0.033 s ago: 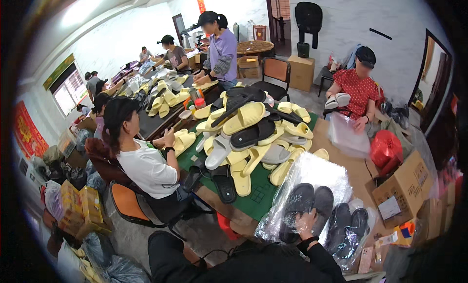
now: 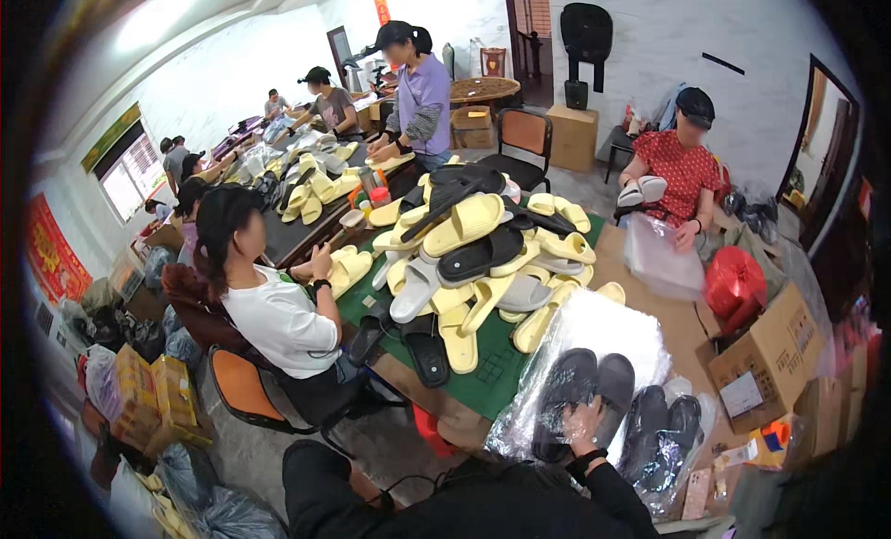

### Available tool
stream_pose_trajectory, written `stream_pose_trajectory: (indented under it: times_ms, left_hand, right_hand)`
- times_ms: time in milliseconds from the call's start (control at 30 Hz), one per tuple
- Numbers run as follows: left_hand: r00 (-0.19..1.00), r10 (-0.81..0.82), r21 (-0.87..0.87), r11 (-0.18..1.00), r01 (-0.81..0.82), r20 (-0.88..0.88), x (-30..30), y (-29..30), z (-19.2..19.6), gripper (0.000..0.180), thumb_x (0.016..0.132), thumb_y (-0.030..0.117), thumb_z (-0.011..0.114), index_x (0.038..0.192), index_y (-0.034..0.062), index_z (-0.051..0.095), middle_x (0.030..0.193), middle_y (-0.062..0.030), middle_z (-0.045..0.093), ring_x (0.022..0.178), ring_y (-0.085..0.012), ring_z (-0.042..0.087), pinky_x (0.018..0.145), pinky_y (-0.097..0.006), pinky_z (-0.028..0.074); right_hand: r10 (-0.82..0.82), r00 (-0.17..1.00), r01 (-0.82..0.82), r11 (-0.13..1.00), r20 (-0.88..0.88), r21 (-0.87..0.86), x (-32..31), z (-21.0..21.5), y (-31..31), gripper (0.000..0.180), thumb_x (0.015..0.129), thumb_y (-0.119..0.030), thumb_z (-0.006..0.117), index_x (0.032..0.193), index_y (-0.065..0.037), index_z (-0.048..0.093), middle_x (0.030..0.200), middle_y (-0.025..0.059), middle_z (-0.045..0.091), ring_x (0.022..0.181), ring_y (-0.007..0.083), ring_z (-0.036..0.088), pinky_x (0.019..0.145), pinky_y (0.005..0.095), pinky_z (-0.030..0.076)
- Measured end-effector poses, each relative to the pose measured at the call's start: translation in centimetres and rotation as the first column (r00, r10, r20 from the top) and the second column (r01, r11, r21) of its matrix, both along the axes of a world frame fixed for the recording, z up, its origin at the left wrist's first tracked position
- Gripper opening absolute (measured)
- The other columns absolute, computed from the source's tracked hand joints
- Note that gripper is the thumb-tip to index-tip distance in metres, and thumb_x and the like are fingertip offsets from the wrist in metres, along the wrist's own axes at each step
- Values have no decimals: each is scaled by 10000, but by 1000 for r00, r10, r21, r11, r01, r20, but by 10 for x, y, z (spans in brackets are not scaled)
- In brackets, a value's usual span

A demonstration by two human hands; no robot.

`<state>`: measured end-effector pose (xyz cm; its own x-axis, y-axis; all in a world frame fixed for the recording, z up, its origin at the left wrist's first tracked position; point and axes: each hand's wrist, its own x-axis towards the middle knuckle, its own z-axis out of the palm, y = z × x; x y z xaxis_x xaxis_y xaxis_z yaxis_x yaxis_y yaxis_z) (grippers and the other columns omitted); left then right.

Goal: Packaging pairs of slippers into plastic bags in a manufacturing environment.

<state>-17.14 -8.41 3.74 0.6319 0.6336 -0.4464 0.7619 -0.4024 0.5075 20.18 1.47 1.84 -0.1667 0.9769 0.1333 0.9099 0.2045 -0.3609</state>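
Observation:
My right hand (image 2: 583,422) reaches from the lower right and rests on a pair of dark grey slippers (image 2: 568,381), its fingers apart on their near half. The slippers lie on a stack of clear, shiny plastic bags (image 2: 608,321). Beside my right wrist lies another dark pair of slippers (image 2: 661,428) in clear plastic. At the lower edge, near my dark-clothed knee, a small patch of skin beside a black band seems to be my left hand (image 2: 365,488); its fingers are hidden. Ahead, a large heap of yellow, black and grey slippers (image 2: 464,228) covers the green mat (image 2: 483,381).
A person in white (image 2: 278,316) sits at left; one in red (image 2: 682,168) at right holds a pale slipper beside clear bags. Several others stand or sit farther back. A cardboard box (image 2: 770,358), red bag (image 2: 735,284), orange tape dispenser (image 2: 773,437) and phone (image 2: 696,493) are at right.

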Motion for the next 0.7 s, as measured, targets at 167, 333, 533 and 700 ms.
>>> stream_pose_trajectory:
  times_ms: [167, 333, 533, 700]
  left_hand:
    - [1000, -10, -11, 1000, 10, -14, 2, -6, -19, 342, 849, 300, 497, 968, -8, 585, 893, -224, 593, 837, -339, 581, 716, -396, 461]
    - [1000, -1, -11, 1000, 1, -25, 6, -9, -31, 336, 842, 297, 503, 960, -6, 586, 883, -222, 594, 828, -338, 582, 709, -397, 461]
    - [998, 41, -17, 999, -42, -39, 7, -28, -47, 328, 833, 294, 510, 949, -3, 587, 871, -220, 594, 818, -338, 584, 701, -398, 462]
    - [996, 73, -23, 997, -74, -49, 7, -40, -60, 322, 825, 291, 516, 940, -1, 588, 862, -219, 595, 809, -337, 586, 694, -399, 462]
  right_hand:
    - [10, 1000, -10, 1000, 30, 4, 3, 0, 4, 355, 734, -297, 601, 762, 55, 632, 1212, 327, 388, 1174, 410, 335, 1010, 508, 218]
    - [40, 992, -31, 997, 117, -71, 2, 0, 4, 395, 777, -333, 540, 866, 36, 646, 1226, 254, 388, 1169, 358, 344, 1020, 515, 188]
    - [60, 995, -62, 998, 75, 33, 6, -14, 5, 350, 714, -309, 617, 787, 33, 630, 1169, 299, 424, 1182, 381, 336, 1020, 542, 176]
    - [67, 993, -69, 998, 96, 8, 5, -7, 3, 376, 711, -327, 621, 805, 36, 634, 1200, 299, 412, 1219, 364, 310, 1034, 544, 142]
